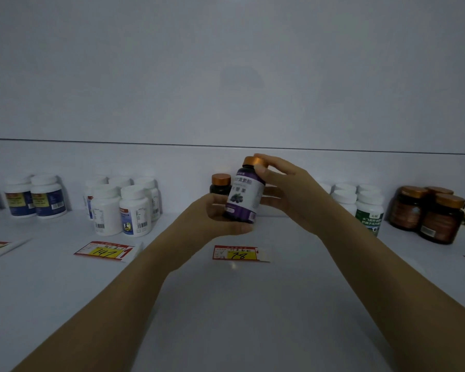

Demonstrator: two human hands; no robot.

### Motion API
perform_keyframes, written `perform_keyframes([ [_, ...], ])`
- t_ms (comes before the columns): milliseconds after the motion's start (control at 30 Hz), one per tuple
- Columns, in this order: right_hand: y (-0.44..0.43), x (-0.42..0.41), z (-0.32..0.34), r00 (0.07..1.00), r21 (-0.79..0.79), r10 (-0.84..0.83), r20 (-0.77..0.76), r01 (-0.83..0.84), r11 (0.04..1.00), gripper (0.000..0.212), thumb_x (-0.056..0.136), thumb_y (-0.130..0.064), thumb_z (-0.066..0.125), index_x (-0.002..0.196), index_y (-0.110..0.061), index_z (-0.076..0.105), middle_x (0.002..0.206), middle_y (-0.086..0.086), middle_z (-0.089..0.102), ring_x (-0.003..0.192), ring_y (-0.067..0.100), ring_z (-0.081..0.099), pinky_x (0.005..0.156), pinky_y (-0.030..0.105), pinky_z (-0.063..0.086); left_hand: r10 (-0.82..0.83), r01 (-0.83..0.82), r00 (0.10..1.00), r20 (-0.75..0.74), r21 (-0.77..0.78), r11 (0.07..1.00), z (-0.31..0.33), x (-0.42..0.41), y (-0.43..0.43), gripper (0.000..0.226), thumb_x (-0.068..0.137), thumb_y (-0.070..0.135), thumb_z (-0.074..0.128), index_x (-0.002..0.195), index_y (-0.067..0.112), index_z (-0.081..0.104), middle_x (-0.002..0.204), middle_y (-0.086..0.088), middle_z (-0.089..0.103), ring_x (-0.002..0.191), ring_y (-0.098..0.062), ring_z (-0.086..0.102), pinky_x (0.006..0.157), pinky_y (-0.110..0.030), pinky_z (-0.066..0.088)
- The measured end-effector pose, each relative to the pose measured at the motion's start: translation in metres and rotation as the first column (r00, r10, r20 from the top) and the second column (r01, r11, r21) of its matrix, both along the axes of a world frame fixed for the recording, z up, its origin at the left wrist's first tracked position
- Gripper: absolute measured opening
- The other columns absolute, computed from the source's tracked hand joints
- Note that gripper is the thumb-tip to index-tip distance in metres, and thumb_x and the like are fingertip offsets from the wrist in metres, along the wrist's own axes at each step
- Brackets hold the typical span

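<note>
A dark bottle [243, 194] with a purple and white label and a copper cap is held slightly tilted above the white shelf [226, 304], in the middle of the view. My left hand [212, 218] cups its base from the left and below, thumb curled under it. My right hand [282, 189] grips it from the right, fingers curled over the cap and side. A second dark bottle with a copper cap [220, 183] stands on the shelf just behind.
White bottles stand in groups at the left [35, 197], centre left [124, 208] and right [360, 202]. Brown jars [430, 213] stand at far right. Red and yellow price tags [104, 252] [238, 254] lie flat on the shelf.
</note>
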State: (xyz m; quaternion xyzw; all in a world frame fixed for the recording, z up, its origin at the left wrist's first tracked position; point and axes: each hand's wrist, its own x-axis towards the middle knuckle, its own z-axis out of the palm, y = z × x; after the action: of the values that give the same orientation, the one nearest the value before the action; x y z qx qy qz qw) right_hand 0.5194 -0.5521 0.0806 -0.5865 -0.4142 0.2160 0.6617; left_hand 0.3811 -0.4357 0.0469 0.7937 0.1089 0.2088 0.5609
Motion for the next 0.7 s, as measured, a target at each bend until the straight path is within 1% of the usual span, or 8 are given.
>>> perform_keyframes([
  [100, -0.002, 0.001, 0.001, 0.995, 0.046, 0.069, -0.070, -0.066, 0.997, 0.032, 0.094, -0.020, 0.054, 0.126, -0.012, 0.056, 0.112, 0.008, 0.068, 0.100, 0.022, 0.068, 0.083, 0.034, 0.057, -0.056, 0.056, 0.998, -0.030, -0.002, 0.998, 0.000, -0.002, 0.000, 0.042, 0.075, 0.019, 0.076, 0.110, 0.032, 0.057, 0.103, 0.008, 0.070, 0.094, -0.005, 0.066, 0.083, -0.020, 0.053],
  [200, -0.001, -0.002, 0.001, 0.994, 0.020, 0.105, -0.036, -0.105, 0.994, 0.032, 0.095, -0.024, 0.052, 0.124, -0.010, 0.056, 0.113, 0.007, 0.066, 0.105, 0.023, 0.064, 0.089, 0.036, 0.054, -0.024, 0.024, 1.000, -0.020, 0.024, 0.999, -0.001, -0.001, -0.001, 0.047, 0.073, 0.017, 0.078, 0.114, 0.028, 0.057, 0.104, 0.007, 0.070, 0.093, -0.005, 0.067, 0.078, -0.016, 0.053],
  [267, -0.001, -0.005, 0.001, 0.997, -0.025, 0.066, 0.025, -0.066, 0.998, 0.034, 0.094, -0.031, 0.053, 0.123, -0.012, 0.056, 0.114, 0.007, 0.064, 0.106, 0.023, 0.063, 0.089, 0.036, 0.054, -0.001, 0.002, 1.000, -0.021, 0.046, 0.999, -0.001, -0.001, -0.002, 0.049, 0.072, 0.016, 0.079, 0.112, 0.029, 0.056, 0.105, 0.007, 0.070, 0.094, -0.004, 0.066, 0.081, -0.017, 0.052],
  [367, -0.001, -0.004, 0.002, 0.998, -0.028, -0.012, 0.066, 0.014, 0.999, 0.034, 0.091, -0.029, 0.058, 0.121, -0.013, 0.058, 0.110, 0.007, 0.067, 0.101, 0.020, 0.065, 0.080, 0.029, 0.057, -0.023, 0.024, 0.999, -0.038, 0.041, 0.999, -0.001, 0.001, -0.002, 0.052, 0.071, 0.016, 0.078, 0.116, 0.028, 0.054, 0.107, 0.007, 0.069, 0.096, -0.004, 0.065, 0.084, -0.019, 0.051],
  [500, -0.001, -0.005, 0.002, 0.996, -0.022, -0.007, 0.088, 0.009, 1.000, 0.035, 0.090, -0.027, 0.059, 0.122, -0.012, 0.059, 0.108, 0.005, 0.069, 0.100, 0.017, 0.067, 0.081, 0.027, 0.057, -0.033, 0.033, 0.999, -0.010, 0.026, 0.999, -0.003, 0.000, 0.001, 0.039, 0.075, 0.018, 0.075, 0.105, 0.034, 0.056, 0.099, 0.013, 0.069, 0.086, 0.003, 0.066, 0.065, -0.007, 0.050],
  [567, -0.001, -0.008, 0.002, 0.991, -0.019, 0.019, 0.135, -0.017, 1.000, 0.031, 0.089, -0.025, 0.060, 0.118, -0.015, 0.062, 0.108, 0.001, 0.070, 0.099, 0.013, 0.067, 0.082, 0.026, 0.057, 0.003, -0.003, 1.000, 0.025, 0.027, 1.000, -0.004, 0.001, 0.004, 0.039, 0.074, 0.014, 0.076, 0.104, 0.032, 0.057, 0.100, 0.012, 0.069, 0.087, 0.002, 0.066, 0.063, -0.007, 0.050],
  [633, -0.001, -0.014, 0.005, 0.970, -0.036, 0.012, 0.244, -0.003, 0.999, 0.029, 0.089, -0.025, 0.061, 0.117, -0.021, 0.061, 0.109, -0.006, 0.068, 0.100, 0.009, 0.065, 0.084, 0.026, 0.055, 0.049, -0.052, 0.996, 0.072, 0.043, 0.998, -0.005, 0.001, 0.008, 0.042, 0.072, 0.009, 0.077, 0.102, 0.032, 0.058, 0.103, 0.013, 0.068, 0.088, 0.000, 0.066, 0.065, -0.010, 0.051],
  [700, -0.002, -0.022, 0.009, 0.932, -0.040, 0.007, 0.362, 0.008, 0.999, 0.032, 0.087, -0.023, 0.065, 0.118, -0.022, 0.058, 0.110, -0.012, 0.066, 0.100, 0.002, 0.063, 0.082, 0.019, 0.054, 0.094, -0.103, 0.987, 0.128, 0.060, 0.993, -0.005, 0.001, 0.013, 0.044, 0.072, 0.003, 0.077, 0.102, 0.029, 0.058, 0.102, 0.014, 0.066, 0.085, 0.001, 0.066, 0.064, -0.009, 0.051],
])
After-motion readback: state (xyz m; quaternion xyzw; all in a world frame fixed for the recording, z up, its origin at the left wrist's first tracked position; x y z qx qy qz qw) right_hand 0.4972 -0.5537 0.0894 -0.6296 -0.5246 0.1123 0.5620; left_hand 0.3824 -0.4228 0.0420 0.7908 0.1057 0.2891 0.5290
